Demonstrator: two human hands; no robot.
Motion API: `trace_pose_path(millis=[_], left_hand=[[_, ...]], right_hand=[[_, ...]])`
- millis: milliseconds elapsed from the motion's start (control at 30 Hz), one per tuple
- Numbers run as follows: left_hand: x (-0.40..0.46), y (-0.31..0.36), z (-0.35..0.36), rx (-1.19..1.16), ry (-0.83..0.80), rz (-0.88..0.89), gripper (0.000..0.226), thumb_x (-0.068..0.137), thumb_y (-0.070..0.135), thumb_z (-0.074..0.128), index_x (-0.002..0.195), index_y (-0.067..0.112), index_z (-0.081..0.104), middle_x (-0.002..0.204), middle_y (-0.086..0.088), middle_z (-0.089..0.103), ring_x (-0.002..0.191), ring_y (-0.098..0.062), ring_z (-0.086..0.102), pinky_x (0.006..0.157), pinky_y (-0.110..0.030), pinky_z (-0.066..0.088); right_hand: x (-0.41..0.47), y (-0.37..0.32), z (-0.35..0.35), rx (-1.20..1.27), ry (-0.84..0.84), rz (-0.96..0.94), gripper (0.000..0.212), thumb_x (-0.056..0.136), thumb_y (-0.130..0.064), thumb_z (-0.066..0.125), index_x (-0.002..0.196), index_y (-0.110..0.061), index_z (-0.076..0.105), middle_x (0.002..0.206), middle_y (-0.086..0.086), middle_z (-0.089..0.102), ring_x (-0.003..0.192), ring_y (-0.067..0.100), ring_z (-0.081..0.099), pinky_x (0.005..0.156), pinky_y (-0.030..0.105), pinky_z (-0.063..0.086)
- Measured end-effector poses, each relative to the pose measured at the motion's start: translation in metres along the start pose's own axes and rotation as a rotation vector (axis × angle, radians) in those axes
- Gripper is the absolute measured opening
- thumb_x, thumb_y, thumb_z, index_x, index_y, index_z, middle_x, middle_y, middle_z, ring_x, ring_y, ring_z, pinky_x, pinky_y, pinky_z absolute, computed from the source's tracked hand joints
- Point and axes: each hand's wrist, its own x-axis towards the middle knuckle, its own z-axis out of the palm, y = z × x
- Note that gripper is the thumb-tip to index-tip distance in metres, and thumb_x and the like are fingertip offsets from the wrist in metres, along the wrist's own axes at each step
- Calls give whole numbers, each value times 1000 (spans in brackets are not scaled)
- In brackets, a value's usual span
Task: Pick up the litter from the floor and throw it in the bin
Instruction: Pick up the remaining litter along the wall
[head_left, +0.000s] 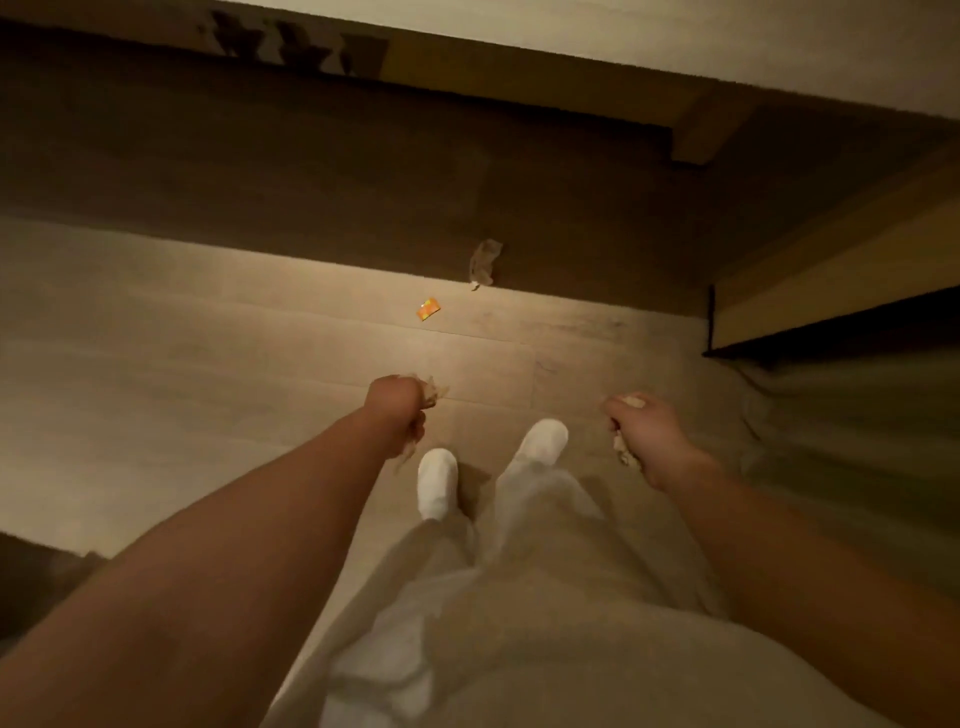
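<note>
On the floor (156, 338), ahead of both fists, lie a crumpled wrapper (484, 262) and, nearer, a small orange scrap (428, 308). The left hand (396, 402), fingers clenched on crumpled litter, is closer than the right hand (640, 431), likewise clenched. No bin shows.

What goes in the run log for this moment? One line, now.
left hand: grip shut on crumpled paper | right hand: grip shut on paper scraps | floor: orange wrapper, crumpled wrapper | bin: not in view
</note>
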Motion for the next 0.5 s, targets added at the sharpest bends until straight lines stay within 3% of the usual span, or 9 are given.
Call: trace_pose_path(millis=[67,167,267,400,500], left_hand=[[19,6,-8,-83,69,-51,9,92,12,43,86,8,49,65,-9,41,45,-19,33,49,-24,30],[50,14,-11,-154,142,-69,17,87,17,47,73,9,47,66,-10,44,46,-20,33,48,-22,26],[74,22,-5,-226,153,-77,18,87,18,46,72,8,47,65,-11,45,44,-20,32,48,-23,24],[115,21,8,-264,125,-47,27,90,17,36,72,11,54,56,-7,63,32,-12,41,46,-24,21],[159,21,21,-224,150,-69,28,93,26,37,76,14,57,64,-3,57,51,-17,41,50,-25,29]], right_hand=[[20,-18,10,-89,-29,-3,32,88,-24,65,61,-11,53,44,6,49,31,17,42,39,21,33],[56,-41,25,-208,-83,-17,27,86,-29,65,67,-14,53,55,9,51,41,21,43,45,28,33],[96,-60,40,-354,-154,-28,28,87,-34,66,74,-13,54,59,9,52,41,22,41,43,25,32],[154,-79,64,-535,-248,-66,29,90,-35,67,78,-12,55,62,8,53,46,20,45,43,24,35],[203,-88,90,-625,-270,-122,26,89,-30,69,79,-10,57,63,7,55,51,20,49,48,26,36]])
